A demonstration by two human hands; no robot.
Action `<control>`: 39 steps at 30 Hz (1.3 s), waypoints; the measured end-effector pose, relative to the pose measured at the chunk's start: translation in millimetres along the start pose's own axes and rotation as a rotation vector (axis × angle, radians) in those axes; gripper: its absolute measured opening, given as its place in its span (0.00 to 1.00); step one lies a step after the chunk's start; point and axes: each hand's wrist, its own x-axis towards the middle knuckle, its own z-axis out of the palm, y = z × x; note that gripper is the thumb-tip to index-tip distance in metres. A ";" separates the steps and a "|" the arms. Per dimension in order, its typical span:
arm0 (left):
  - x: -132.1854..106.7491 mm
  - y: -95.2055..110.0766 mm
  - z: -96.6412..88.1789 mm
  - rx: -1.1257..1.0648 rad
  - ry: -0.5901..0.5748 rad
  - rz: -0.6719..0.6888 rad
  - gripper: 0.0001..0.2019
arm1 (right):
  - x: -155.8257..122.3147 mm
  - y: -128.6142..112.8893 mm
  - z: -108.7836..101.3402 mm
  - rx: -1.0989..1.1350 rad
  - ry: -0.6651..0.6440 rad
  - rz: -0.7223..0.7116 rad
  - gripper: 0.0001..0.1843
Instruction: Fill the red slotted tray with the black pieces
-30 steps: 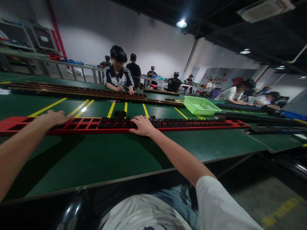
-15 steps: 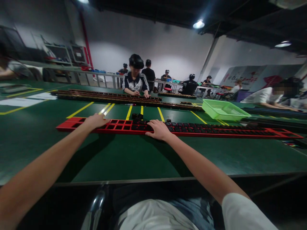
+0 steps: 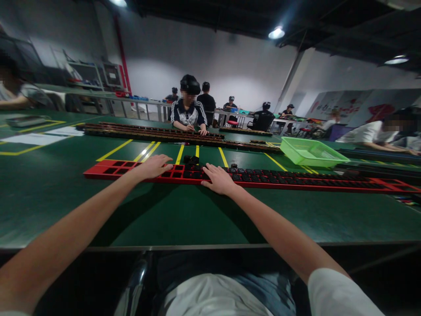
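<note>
Starting at the left of my feed, the long red plastic tray with its row of small square cells [image 3: 98,172] lies across the green table top [image 3: 184,215], and its leftmost cells show only dark hollows, so I judge that stretch unfilled. The left hand [image 3: 154,166] rests palm down on the tray just where the empty cells give way to full ones. Its fingers are stretched out and loosely apart, pinching nothing that I can see. A little behind the tray, between two of the yellow lines painted on the table [image 3: 113,150], sits a small heap of loose black moulded parts [image 3: 190,159], apart from both hands. The right hand [image 3: 219,179] lies flat on the near edge of the tray with fingers spread over filled cells. I cannot tell whether a fingertip is pressing a piece down, but the hand grips nothing. From there rightward the black parts seated in the tray [image 3: 279,177] run cell after cell, so I reckon the middle and right are loaded and the left end remains, with the loose heap not yet placed. The far right end is too small for me to read. Beyond it stands a light green plastic mesh basket [image 3: 307,152], and across the table a person in a dark striped jacket [image 3: 188,115] works at long dark trays [image 3: 148,131].
</note>
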 end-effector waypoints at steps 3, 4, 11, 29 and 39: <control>5.5 20.2 22.0 -0.037 -0.017 0.122 0.30 | 0.8 1.2 1.8 0.008 0.007 0.004 0.39; 6.2 24.0 27.2 -0.049 -0.029 0.133 0.31 | 0.9 1.4 1.7 0.008 0.011 0.002 0.39; 7.3 21.2 32.6 -0.098 -0.048 0.165 0.31 | 1.6 -0.3 -2.1 0.016 0.009 0.001 0.39; 1.0 40.9 22.3 -0.183 -0.039 0.262 0.30 | 0.9 1.3 -1.1 0.049 0.032 0.003 0.37; -0.1 43.6 20.3 -0.247 0.051 0.310 0.24 | 1.2 1.4 -3.3 0.041 0.018 0.009 0.38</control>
